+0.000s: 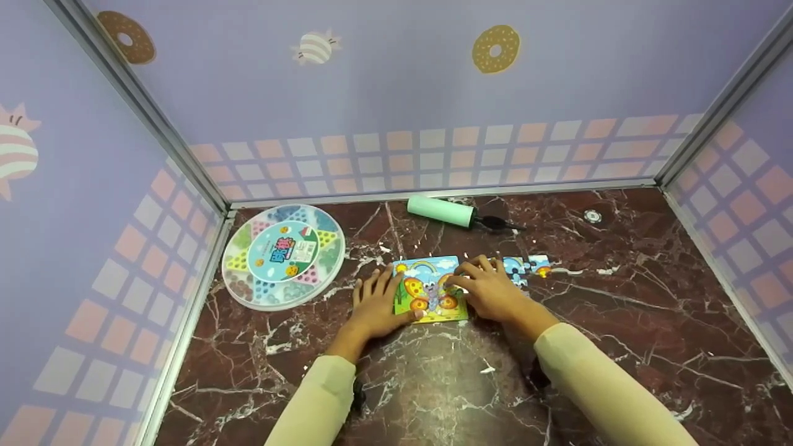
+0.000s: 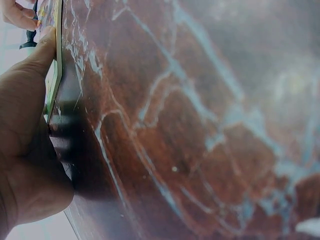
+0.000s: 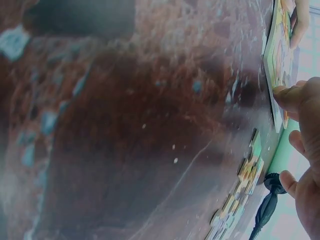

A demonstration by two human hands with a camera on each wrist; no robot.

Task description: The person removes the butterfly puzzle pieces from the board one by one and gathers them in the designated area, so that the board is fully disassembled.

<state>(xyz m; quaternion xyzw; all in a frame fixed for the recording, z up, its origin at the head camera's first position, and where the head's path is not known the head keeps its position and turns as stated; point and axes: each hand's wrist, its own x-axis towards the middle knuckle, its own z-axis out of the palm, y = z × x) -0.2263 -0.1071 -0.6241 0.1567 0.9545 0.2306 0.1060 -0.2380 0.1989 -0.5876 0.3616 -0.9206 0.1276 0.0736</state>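
A jigsaw puzzle [image 1: 429,290] with a butterfly, a rainbow and a sun lies flat on the dark marbled table. My left hand [image 1: 378,303] rests along its left side, fingers spread and the thumb [image 2: 42,52] over the near edge. From the right, my right hand [image 1: 492,291] reaches over the puzzle's right edge, its fingertips pressing on the picture near the butterfly's wing. In the right wrist view one fingertip [image 3: 282,96] touches the board's edge. Loose jigsaw pieces [image 1: 515,267] lie just beyond the right hand, partly hidden by it.
At the left is a round clear-lidded board game box [image 1: 283,257]. Behind the puzzle lies a mint-green hand pump [image 1: 441,211] with a black nozzle. A small round chip [image 1: 593,216] sits at the back right. Lilac panels [image 1: 403,93] enclose the table on three sides.
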